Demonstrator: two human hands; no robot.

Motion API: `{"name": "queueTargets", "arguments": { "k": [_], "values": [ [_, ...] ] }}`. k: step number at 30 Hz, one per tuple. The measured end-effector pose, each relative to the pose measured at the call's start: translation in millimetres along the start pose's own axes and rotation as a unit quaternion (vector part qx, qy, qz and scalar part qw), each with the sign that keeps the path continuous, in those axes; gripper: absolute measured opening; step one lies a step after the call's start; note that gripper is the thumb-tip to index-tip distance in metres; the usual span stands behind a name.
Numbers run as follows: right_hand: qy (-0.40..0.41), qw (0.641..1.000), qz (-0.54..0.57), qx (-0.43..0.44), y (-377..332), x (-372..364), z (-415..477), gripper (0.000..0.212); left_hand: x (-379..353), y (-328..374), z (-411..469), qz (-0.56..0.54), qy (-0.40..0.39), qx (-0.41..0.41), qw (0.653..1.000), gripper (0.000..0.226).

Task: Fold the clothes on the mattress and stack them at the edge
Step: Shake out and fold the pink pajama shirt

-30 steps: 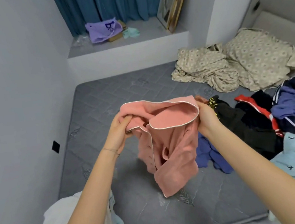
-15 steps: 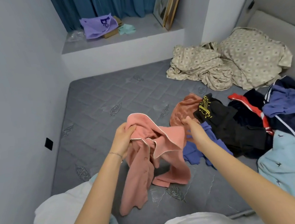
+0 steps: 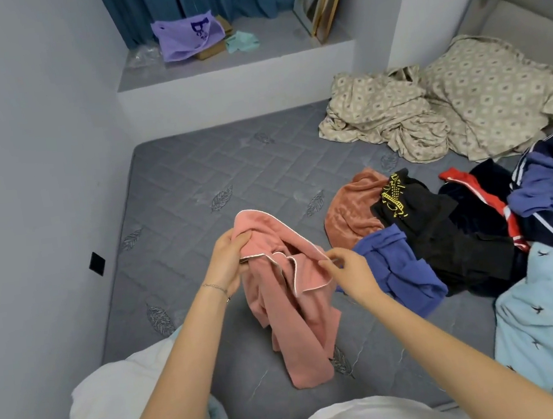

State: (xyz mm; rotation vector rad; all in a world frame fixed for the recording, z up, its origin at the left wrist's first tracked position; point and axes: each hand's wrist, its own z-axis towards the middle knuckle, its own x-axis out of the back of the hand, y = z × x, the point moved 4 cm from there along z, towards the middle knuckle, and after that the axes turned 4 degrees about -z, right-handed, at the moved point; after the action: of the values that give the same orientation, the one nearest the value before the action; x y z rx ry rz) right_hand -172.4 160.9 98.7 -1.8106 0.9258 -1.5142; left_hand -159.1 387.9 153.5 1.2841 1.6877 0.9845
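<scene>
Over the near part of the mattress (image 3: 195, 170), the left hand (image 3: 228, 263) grips the bunched top of the pink garment (image 3: 288, 297), whose long axis hangs downward, while the right hand (image 3: 351, 273), just beside it, pinches its white-piped edge.

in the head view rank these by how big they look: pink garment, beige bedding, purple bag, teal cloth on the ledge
1. beige bedding
2. pink garment, nearest the camera
3. purple bag
4. teal cloth
Bag and cloth lie far back, so real sizes are unsure.
</scene>
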Motion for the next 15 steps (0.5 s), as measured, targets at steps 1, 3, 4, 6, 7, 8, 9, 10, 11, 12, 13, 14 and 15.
{"name": "queueTargets", "arguments": {
  "k": [1,3,4,6,7,8,9,10,11,12,13,14,15],
  "values": [
    [0.001,1.000,0.016,-0.014,2,3,4,0.015,3,0,1,0.002,-0.002,0.003,1.000,0.018],
    [-0.013,0.989,0.125,-0.074,6,7,11,0.020,10,-1,4,0.005,0.003,0.011,1.000,0.022],
    [-0.035,0.973,0.202,-0.109,6,7,15,0.018,13,-3,5,0.005,0.010,0.017,1.000,0.024],
    [-0.099,0.926,0.327,-0.158,1,8,23,0.013,20,-7,8,0.004,0.024,0.033,0.999,0.025],
    [-0.122,0.909,0.359,-0.170,-1,10,27,0.013,23,-9,9,0.004,0.032,0.042,0.999,0.025],
    [-0.137,0.900,0.375,-0.176,-4,12,32,0.014,26,-12,10,0.004,0.040,0.051,0.998,0.026],
    [-0.146,0.894,0.382,-0.184,-7,14,35,0.016,28,-15,12,0.004,0.047,0.063,0.997,0.027],
    [-0.153,0.887,0.389,-0.194,-9,15,38,0.018,30,-19,13,0.004,0.050,0.075,0.996,0.029],
    [-0.158,0.881,0.397,-0.204,-11,15,40,0.020,31,-23,14,0.004,0.049,0.087,0.995,0.030],
    [-0.164,0.875,0.404,-0.211,-13,14,41,0.022,31,-26,14,0.001,0.045,0.099,0.994,0.032],
    [-0.172,0.871,0.407,-0.217,-15,13,41,0.023,31,-29,13,-0.002,0.040,0.110,0.993,0.032],
    [-0.179,0.868,0.408,-0.221,-17,13,42,0.023,31,-32,12,-0.008,0.034,0.122,0.992,0.032],
    [-0.183,0.865,0.411,-0.224,-18,11,42,0.023,32,-36,11,-0.017,0.023,0.135,0.990,0.031]
  ]
}}
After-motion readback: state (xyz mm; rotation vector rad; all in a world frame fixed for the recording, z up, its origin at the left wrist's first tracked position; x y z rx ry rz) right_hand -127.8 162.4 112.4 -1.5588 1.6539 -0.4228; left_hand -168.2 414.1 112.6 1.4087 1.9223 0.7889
